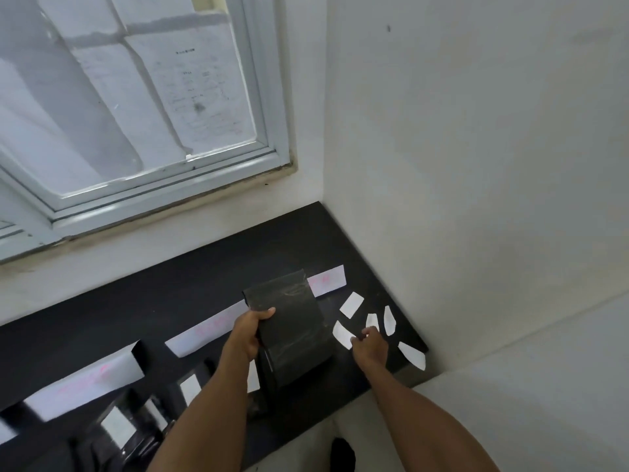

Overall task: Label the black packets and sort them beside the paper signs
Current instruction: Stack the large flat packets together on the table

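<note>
Left hand (250, 332), forearm reaching forward, thumb on top, gripping a black packet (289, 332) by its left edge above the counter (187, 277), near the right end, partly covering a paper sign (328, 281). Right hand (370, 347), fingers curled, pinching a white label (341, 333) among loose labels (352, 304) near the counter's right edge.
</note>
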`<state>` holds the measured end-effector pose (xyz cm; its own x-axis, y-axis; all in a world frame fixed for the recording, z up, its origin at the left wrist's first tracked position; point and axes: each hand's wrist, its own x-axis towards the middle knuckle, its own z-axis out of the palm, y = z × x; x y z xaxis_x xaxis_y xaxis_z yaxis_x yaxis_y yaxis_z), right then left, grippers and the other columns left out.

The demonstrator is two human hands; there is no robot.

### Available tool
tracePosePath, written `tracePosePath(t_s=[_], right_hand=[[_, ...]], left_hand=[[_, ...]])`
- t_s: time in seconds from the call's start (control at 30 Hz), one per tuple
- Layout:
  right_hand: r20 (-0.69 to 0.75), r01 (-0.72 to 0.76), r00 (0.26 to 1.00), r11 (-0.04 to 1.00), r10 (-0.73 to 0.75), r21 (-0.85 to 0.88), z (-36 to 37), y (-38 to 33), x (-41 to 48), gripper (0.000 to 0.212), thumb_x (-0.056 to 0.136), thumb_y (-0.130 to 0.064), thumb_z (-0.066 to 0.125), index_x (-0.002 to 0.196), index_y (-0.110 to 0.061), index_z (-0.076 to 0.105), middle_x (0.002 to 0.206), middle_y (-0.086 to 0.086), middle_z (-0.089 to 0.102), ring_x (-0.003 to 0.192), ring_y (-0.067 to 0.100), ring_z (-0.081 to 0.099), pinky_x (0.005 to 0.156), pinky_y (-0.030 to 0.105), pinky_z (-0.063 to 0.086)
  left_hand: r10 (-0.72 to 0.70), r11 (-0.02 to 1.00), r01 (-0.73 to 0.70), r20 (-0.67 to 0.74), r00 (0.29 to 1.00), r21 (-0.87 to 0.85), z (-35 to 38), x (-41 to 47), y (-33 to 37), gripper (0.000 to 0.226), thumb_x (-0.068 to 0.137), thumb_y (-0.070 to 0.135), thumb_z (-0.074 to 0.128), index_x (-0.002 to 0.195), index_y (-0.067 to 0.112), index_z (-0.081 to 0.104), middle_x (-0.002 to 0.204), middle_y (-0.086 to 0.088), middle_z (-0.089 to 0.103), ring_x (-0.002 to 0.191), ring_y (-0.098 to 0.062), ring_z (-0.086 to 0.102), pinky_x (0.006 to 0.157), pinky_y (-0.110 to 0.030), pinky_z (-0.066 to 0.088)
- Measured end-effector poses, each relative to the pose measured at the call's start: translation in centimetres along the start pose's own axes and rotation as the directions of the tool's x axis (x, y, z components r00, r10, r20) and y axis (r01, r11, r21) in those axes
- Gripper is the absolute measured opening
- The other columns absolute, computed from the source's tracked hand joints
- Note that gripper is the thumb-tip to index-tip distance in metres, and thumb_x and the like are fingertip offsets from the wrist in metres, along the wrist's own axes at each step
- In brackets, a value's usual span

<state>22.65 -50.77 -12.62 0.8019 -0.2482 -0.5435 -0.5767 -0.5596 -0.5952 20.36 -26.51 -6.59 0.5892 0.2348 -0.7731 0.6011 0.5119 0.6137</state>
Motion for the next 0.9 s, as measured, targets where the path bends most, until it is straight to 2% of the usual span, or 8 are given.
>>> tracePosePath(t_s=[0.1,0.27,0.37,0.43,0.5,0.63,0.73,0.9], right_hand=[[-0.002,0.028,1.0,0.999,-0.028,-0.041,0.8,-0.1,0.8,0.029,0.088,-0.013,0.065,0.115,-0.003,0.058,0.12,0.013,0.064,0.114,0.029,0.058,0.092,0.027,0.042],[-0.082,0.017,0.996,0.999,-0.019,-0.029,1.4,-0.6,1.0,0.024,0.086,-0.002,0.057,0.108,-0.009,0.062,0.114,0.013,0.066,0.108,0.031,0.06,0.083,0.028,0.042],[-0.193,0.076,0.979,0.996,-0.067,0.043,1.1,-1.8,0.0,0.024,0.083,-0.001,0.054,0.103,-0.011,0.063,0.104,0.011,0.069,0.1,0.032,0.063,0.077,0.031,0.043],[-0.225,0.141,0.969,0.977,-0.103,0.16,1.0,-3.6,-1.1,0.024,0.082,-0.004,0.058,0.103,-0.013,0.064,0.094,0.005,0.071,0.097,0.03,0.064,0.074,0.028,0.041],[-0.216,0.214,0.964,0.936,-0.156,0.28,1.2,-6.0,-2.8,0.022,0.082,-0.01,0.065,0.103,-0.016,0.065,0.082,-0.003,0.069,0.091,0.024,0.066,0.074,0.025,0.04],[-0.177,0.31,0.949,0.88,-0.261,0.361,3.1,-10.7,-7.6,0.024,0.078,-0.028,0.075,0.099,-0.023,0.065,0.079,-0.008,0.073,0.08,0.012,0.064,0.073,0.024,0.042],[-0.131,0.331,0.944,0.864,-0.303,0.379,4.9,-12.6,-10.7,0.026,0.076,-0.03,0.077,0.097,-0.027,0.063,0.073,-0.012,0.068,0.077,0.008,0.066,0.068,0.021,0.044],[-0.165,0.348,0.935,0.898,-0.313,0.269,5.8,-13.7,-14.2,0.027,0.078,-0.034,0.076,0.099,-0.025,0.062,0.076,-0.013,0.07,0.082,0.01,0.067,0.071,0.025,0.045]], left_hand=[[-0.011,1.0,0.011,-0.019,1.0,-0.016,-1.0,-0.2,-0.4,0.036,0.082,0.01,0.069,0.117,0.006,0.062,0.111,-0.016,0.069,0.102,-0.035,0.064,0.077,-0.043,0.055],[-0.008,0.998,0.006,-0.036,0.999,-0.056,-2.5,-0.4,-0.8,0.032,0.084,0.009,0.067,0.116,0.005,0.063,0.112,-0.017,0.069,0.103,-0.035,0.064,0.075,-0.041,0.055],[0.004,0.997,-0.008,-0.046,0.999,-0.075,-3.0,-0.7,-0.9,0.034,0.085,0.009,0.066,0.118,0.005,0.061,0.115,-0.018,0.068,0.107,-0.036,0.062,0.084,-0.045,0.054],[0.018,0.995,-0.024,-0.058,0.998,-0.095,-3.0,-0.8,-0.8,0.034,0.085,0.009,0.065,0.119,0.006,0.061,0.116,-0.017,0.067,0.108,-0.036,0.062,0.085,-0.045,0.053],[0.035,0.992,-0.043,-0.07,0.997,-0.121,-2.8,-1.1,-0.6,0.028,0.085,0.009,0.065,0.113,0.008,0.063,0.111,-0.016,0.068,0.101,-0.034,0.064,0.076,-0.042,0.054],[0.052,0.988,-0.058,-0.045,0.998,-0.146,-1.9,-2.5,0.2,0.021,0.084,0.012,0.065,0.105,0.009,0.063,0.101,-0.016,0.07,0.088,-0.033,0.066,0.062,-0.038,0.054],[0.034,0.991,-0.032,0.015,0.999,-0.133,-1.9,-3.6,1.2,0.028,0.084,0.017,0.065,0.111,0.006,0.063,0.105,-0.022,0.07,0.094,-0.039,0.066,0.068,-0.043,0.056],[0.036,0.993,-0.025,0.087,0.996,-0.118,-4.1,-5.5,3.0,0.033,0.087,0.022,0.062,0.111,0.0,0.067,0.09,-0.022,0.074,0.078,-0.036,0.069,0.066,-0.04,0.057]])
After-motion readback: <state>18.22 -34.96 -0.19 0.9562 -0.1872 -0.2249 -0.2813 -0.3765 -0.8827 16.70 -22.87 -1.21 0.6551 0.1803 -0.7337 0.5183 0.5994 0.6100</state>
